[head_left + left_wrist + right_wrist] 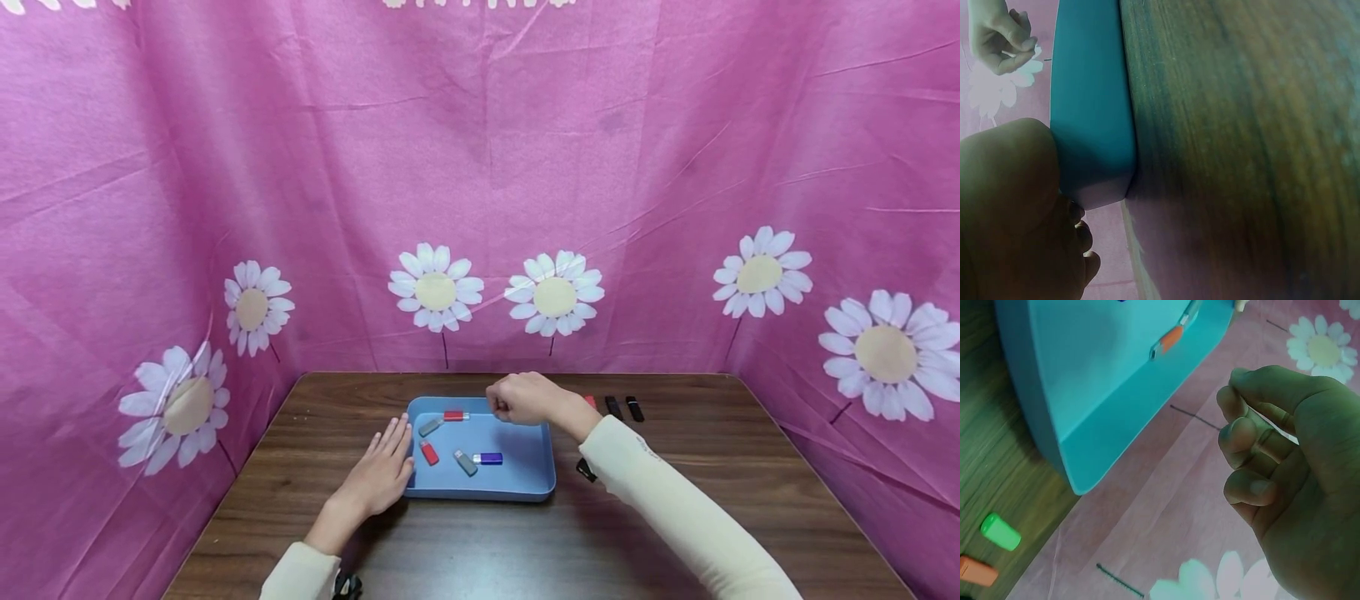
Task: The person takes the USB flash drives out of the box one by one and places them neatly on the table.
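tray [521, 477] on table [495, 550], usb sticks [492, 458] inside, more sticks [635, 409] right

Head view: bright and evenly lit on my monitor; pink curtain [480, 167] paler in places, darker in its folds. Desk [660, 517]: soft whitish sheen toward the front edge, centre; I cannot place the lamp. Tray [480, 495]: thin dark shadow along its front edge, deepest at the front left corner. Detail reasonably crisp.

Left wrist view: dim, green-tinged, soft; wood grain smeared. Left hand [1013, 206] almost wholly in shade; flower [997, 94] behind bleached pale.

Right wrist view: teal cast, moderate light; right hand [1304, 469] shaded across the palm; lower petals [1225, 584] washed out.
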Demonstrator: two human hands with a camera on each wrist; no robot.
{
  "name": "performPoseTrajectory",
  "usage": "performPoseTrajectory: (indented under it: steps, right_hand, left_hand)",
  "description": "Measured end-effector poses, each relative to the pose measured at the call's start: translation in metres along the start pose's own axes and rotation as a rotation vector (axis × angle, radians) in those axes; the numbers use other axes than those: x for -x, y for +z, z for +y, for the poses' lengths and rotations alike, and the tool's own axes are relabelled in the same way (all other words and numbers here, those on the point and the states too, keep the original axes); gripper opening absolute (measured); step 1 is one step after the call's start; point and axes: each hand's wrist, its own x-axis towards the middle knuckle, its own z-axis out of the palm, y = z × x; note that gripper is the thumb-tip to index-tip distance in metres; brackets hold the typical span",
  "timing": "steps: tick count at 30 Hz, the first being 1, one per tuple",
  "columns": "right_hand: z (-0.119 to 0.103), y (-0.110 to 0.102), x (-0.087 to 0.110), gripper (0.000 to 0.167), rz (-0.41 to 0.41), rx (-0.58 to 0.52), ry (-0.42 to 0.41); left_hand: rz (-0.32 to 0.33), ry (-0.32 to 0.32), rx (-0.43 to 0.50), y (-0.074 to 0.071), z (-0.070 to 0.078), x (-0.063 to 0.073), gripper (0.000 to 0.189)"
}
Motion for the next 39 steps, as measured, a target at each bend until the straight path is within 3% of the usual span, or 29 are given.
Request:
performPoseTrajectory:
  steps: [11,23,30,34,39]
  right_hand:
    - [-0.016,0.008,-0.022,0.007,-0.066,-0.023,-0.002]
    - [-0.036,0.028,-0.038,0.024,-0.198,0.001,-0.013]
    - [-0.054,0.038,-0.039,0.051,-0.324,0.036,0.028]
    - [-0.059,0.046,-0.037,0.057,-0.350,0.074,0.015]
    - [-0.061,0.054,-0.037,0.054,-0.344,0.108,-0.015]
  left_hand:
    - [-0.005,-0.003,0.002,0.001,0.000,0.001,0.061]
    - [-0.006,-0.001,0.003,-0.002,0.001,0.001,0.060]
    - [-0.006,-0.005,0.004,-0.002,0.001,0.000,0.060]
    - [-0.010,-0.007,0.000,-0.002,0.001,0.000,0.061]
    - [-0.013,-0.007,-0.002,-0.001,0.001,0.000,0.062]
